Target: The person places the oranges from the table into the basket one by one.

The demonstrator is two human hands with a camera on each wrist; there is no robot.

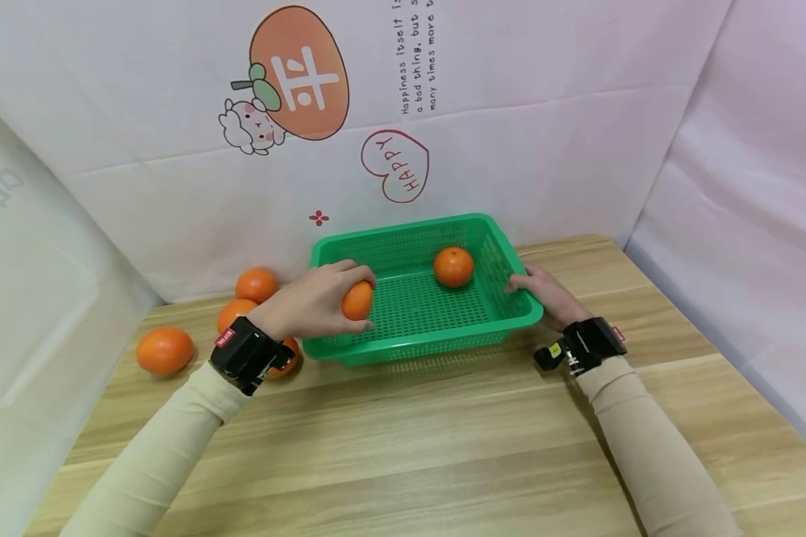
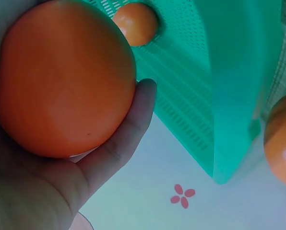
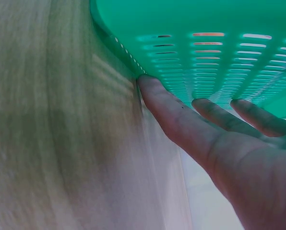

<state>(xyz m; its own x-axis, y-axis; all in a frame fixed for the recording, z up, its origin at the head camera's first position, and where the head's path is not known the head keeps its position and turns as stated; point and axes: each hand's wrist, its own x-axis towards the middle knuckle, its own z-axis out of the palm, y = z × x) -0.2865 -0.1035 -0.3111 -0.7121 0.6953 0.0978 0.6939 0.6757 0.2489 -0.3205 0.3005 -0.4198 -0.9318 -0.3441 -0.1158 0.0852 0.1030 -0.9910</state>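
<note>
My left hand (image 1: 309, 302) grips a round orange (image 1: 357, 301) over the left end of a green plastic basket (image 1: 416, 344). In the left wrist view the held orange (image 2: 66, 81) fills much of the picture, with fingers (image 2: 121, 136) curved about its side. Another orange (image 1: 453, 267) lies inside the basket, toward the back right. At the basket's right end, my right hand (image 1: 551, 294) holds the rim, the thumb over the edge. Seen from the right wrist, its other fingers (image 3: 172, 108) lie against the slotted outer wall (image 3: 208, 62).
Left of the basket, several more oranges rest on the wooden table (image 1: 403, 447): one by itself (image 1: 165, 351), one at the back (image 1: 257, 285), others partly behind the left wrist. A white printed cloth (image 1: 510, 149) hangs close behind the basket.
</note>
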